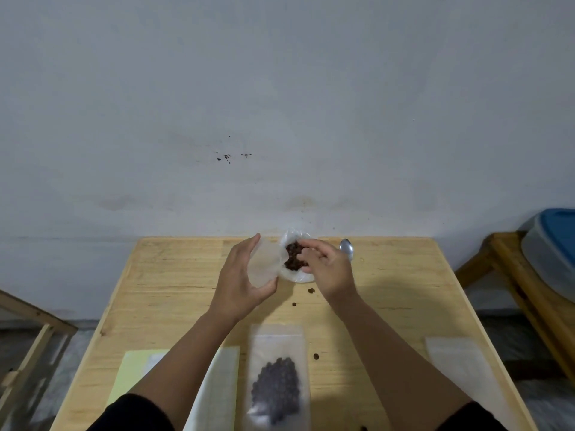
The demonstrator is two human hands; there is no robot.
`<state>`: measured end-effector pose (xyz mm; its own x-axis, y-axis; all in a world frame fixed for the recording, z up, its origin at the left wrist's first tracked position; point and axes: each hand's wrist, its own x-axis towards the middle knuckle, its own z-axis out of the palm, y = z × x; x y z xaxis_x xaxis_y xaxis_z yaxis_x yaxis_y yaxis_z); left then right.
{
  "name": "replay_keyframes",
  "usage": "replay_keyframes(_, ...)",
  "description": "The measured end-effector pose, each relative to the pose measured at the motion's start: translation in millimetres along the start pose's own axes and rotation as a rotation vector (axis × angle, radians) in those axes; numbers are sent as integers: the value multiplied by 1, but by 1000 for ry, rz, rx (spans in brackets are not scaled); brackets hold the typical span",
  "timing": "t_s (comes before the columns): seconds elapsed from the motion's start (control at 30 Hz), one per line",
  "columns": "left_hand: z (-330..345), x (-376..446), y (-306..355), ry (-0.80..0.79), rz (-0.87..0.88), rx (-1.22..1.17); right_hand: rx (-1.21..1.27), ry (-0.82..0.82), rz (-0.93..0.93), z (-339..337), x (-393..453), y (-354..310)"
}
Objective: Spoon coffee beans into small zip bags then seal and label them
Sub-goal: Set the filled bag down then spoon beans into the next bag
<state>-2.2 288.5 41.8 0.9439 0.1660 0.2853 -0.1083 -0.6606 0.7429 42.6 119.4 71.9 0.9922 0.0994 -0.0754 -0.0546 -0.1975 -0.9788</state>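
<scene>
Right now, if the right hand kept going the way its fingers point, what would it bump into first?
Probably the coffee beans in the open bag: the right hand points left over them, fingertips almost touching. Depth is hard to judge.

We saw a pale wooden counter (174, 275) pushed against a grey wall (280, 88), which bore a few small dark marks (227, 157) and faint stains lower down. To the right stood a wooden bench (510, 275) carrying a clear plastic box with a blue lid (557, 231). At the left edge we noticed a wooden frame (34, 331), only partly in view.
</scene>
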Motion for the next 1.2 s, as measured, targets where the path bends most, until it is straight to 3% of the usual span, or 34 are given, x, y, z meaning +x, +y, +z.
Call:
replay_keyframes(0.1,4,-2,-5,39,-78,-13,-268,248,73,-30,10,34)
replay_keyframes(0.17,8,-3,-6,43,-107,-21,-431,313,168,-47,14,61)
replay_keyframes(0.37,22,2,-6,21,-193,-70,-575,286,262,-64,24,106)
replay_keyframes(0.7,32,6,-10,-6,-250,-74,-635,311,322,-53,32,112)
replay_keyframes(0.87,35,3,-16,-11,-269,-60,-540,371,283,-58,29,107)
replay_keyframes(1.03,37,3,-19,7,-285,-78,-235,433,201,-55,26,80)
replay_keyframes(1.2,39,5,-20,23,-289,-92,-113,323,19,-43,17,54)
